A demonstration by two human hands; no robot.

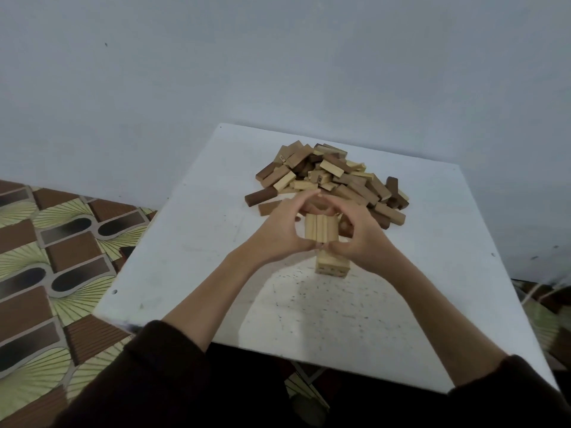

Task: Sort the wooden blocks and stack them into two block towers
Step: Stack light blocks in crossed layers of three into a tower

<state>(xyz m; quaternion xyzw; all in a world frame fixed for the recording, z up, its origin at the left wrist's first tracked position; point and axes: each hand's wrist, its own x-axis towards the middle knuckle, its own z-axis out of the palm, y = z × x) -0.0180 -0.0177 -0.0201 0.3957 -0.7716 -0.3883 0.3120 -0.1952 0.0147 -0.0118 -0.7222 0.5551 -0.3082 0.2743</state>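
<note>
A tower of light wooden blocks [321,227] stands in the middle of the white table [191,242]; its top layer is three pale blocks side by side. My left hand [279,230] and my right hand [361,234] curl round that top layer from both sides, thumbs at the near edge and fingers meeting over the far edge. The tower's lower layers [332,267] show beneath my right hand. Behind the tower lies a heap of mixed light and dark blocks [327,177].
Two dark brown blocks [261,196] lie loose at the heap's left edge. The table stands against a plain grey wall, with a patterned floor mat [52,261] to its left and a strip of it at the right.
</note>
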